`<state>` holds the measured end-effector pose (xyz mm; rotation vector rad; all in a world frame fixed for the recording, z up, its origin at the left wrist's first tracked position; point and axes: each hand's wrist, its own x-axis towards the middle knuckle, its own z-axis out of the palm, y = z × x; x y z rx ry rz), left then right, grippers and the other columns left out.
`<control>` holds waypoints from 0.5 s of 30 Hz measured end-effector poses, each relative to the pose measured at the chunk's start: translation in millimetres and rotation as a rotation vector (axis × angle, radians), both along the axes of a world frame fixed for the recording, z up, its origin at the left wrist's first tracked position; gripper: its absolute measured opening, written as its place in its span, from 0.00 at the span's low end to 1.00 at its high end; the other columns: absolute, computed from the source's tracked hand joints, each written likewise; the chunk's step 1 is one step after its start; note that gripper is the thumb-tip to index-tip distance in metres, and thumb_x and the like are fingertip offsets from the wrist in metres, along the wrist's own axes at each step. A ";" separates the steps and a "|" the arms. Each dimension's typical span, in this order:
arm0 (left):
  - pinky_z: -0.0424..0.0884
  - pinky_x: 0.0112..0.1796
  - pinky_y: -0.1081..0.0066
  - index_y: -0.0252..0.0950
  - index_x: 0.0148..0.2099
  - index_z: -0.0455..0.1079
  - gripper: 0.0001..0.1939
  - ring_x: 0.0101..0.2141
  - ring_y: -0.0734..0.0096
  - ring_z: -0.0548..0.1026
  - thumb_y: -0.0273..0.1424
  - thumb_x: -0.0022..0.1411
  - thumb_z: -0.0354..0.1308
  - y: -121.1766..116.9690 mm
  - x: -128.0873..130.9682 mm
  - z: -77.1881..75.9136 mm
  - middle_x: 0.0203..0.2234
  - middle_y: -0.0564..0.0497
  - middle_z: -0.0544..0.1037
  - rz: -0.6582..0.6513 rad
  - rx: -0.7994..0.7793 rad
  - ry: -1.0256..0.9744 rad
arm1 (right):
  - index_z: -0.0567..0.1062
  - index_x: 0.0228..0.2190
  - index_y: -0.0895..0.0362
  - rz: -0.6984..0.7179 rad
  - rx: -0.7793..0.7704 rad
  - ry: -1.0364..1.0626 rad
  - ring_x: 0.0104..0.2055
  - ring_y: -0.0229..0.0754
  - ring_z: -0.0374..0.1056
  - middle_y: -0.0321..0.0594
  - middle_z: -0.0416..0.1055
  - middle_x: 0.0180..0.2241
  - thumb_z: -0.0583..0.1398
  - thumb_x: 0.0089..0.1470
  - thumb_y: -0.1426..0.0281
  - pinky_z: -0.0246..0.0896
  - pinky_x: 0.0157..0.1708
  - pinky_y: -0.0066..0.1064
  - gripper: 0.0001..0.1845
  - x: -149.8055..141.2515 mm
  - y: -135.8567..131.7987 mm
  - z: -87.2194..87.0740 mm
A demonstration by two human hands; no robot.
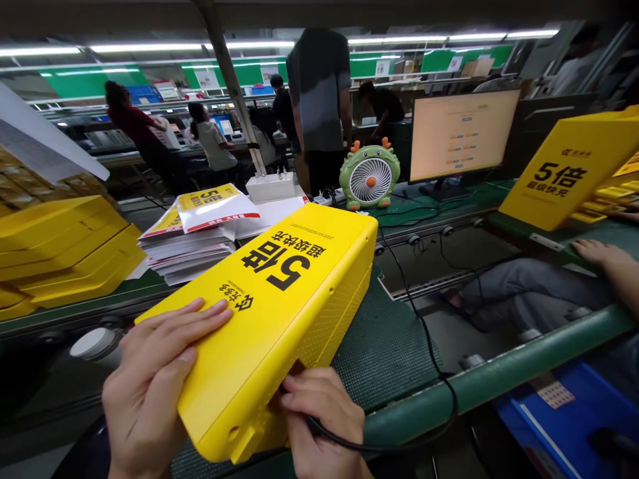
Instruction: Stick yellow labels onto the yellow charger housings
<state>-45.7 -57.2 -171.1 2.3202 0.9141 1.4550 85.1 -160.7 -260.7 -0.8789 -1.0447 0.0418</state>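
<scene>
A yellow plastic housing with black printed characters lies tilted over the green mat, its near end raised toward me. My left hand rests flat on its top near corner, fingers stretched out along the surface. Below the near end, my right hand is closed on the end of a black cable at the housing's perforated side wall. The plug itself is hidden by my fingers.
Stacked yellow housings sit at left, a pile of printed leaflets behind. A green desk fan and a monitor stand beyond. Another person's hand and a yellow panel are at right. Several people work in the background.
</scene>
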 end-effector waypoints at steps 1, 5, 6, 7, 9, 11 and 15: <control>0.57 0.55 0.48 0.51 0.46 0.76 0.16 0.50 0.56 0.71 0.30 0.61 0.52 0.4 -0.8 -0.5 0.44 0.55 0.77 0.003 0.002 0.000 | 0.76 0.36 0.58 -0.035 -0.004 -0.019 0.35 0.39 0.72 0.40 0.77 0.34 0.60 0.47 0.88 0.68 0.35 0.33 0.17 -0.5 1.7 -1.2; 0.61 0.53 0.56 0.51 0.42 0.77 0.15 0.47 0.60 0.72 0.29 0.58 0.54 -0.1 0.4 -1.8 0.40 0.59 0.79 -0.010 -0.027 -0.066 | 0.75 0.35 0.57 -0.113 -0.057 -0.043 0.32 0.37 0.70 0.36 0.77 0.33 0.60 0.49 0.86 0.60 0.33 0.34 0.15 -2.0 8.3 -3.4; 0.62 0.52 0.57 0.50 0.42 0.77 0.14 0.46 0.60 0.72 0.28 0.57 0.54 -0.9 1.2 -1.4 0.39 0.59 0.79 -0.024 -0.034 -0.083 | 0.74 0.34 0.56 -0.123 -0.067 -0.041 0.31 0.37 0.69 0.35 0.77 0.33 0.60 0.49 0.86 0.59 0.34 0.34 0.14 -2.0 9.5 -3.5; 0.63 0.52 0.58 0.49 0.41 0.77 0.14 0.46 0.60 0.72 0.28 0.57 0.55 -1.8 1.4 -0.6 0.38 0.58 0.79 -0.038 -0.034 -0.081 | 0.74 0.34 0.55 -0.122 -0.081 -0.037 0.31 0.37 0.69 0.34 0.77 0.33 0.60 0.50 0.85 0.59 0.35 0.35 0.14 -2.1 10.2 -3.7; 0.62 0.52 0.57 0.47 0.42 0.76 0.12 0.47 0.59 0.71 0.29 0.59 0.55 -2.1 -1.2 2.4 0.40 0.56 0.79 -0.060 -0.022 -0.025 | 0.73 0.33 0.53 -0.089 -0.116 -0.026 0.32 0.37 0.69 0.32 0.77 0.33 0.60 0.51 0.84 0.59 0.37 0.34 0.14 -3.7 9.0 -5.1; 0.60 0.53 0.58 0.45 0.44 0.76 0.11 0.48 0.59 0.70 0.31 0.62 0.54 3.0 -9.4 6.1 0.42 0.55 0.78 -0.090 -0.028 0.086 | 0.71 0.36 0.52 -0.041 -0.169 0.011 0.35 0.39 0.69 0.34 0.74 0.33 0.60 0.53 0.81 0.63 0.38 0.33 0.13 -9.8 3.4 -9.5; 0.58 0.57 0.64 0.37 0.40 0.76 0.09 0.52 0.58 0.68 0.33 0.60 0.57 36.2 -35.4 3.5 0.47 0.50 0.76 -0.031 -0.278 -0.232 | 0.65 0.49 0.56 -0.192 -0.325 0.069 0.48 0.53 0.65 0.51 0.65 0.46 0.58 0.57 0.65 0.68 0.43 0.43 0.19 -37.5 -13.1 -28.4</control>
